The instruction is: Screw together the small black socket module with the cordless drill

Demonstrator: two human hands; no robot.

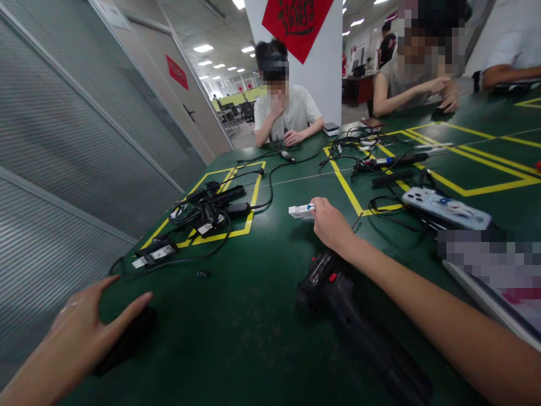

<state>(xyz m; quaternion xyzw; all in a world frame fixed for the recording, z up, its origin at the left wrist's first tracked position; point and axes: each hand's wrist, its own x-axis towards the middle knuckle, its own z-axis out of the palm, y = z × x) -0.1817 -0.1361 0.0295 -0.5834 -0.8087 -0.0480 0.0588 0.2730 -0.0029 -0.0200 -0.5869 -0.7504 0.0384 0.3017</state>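
My right hand (332,225) is closed on one end of a small white block (301,211) with a blue detail, held low over the green table (253,304). What kind of block it is I cannot make out. Below that wrist lies a black cordless power tool (327,282) with a red button, its long handle running towards the lower right. At the lower left, my left hand (84,321) has thumb and fingers spread, with nothing between them. A black object (129,341) is partly hidden under its thumb. A small dark piece (203,274) rests beyond it.
Tangled black cables and devices (209,206) lie around a yellow-taped rectangle at left. More cables and a pen-like tool (391,162) are at back right, near a phone (448,207). Two people (287,113) (416,84) sit across the table; another person's arm (509,74) shows far right.
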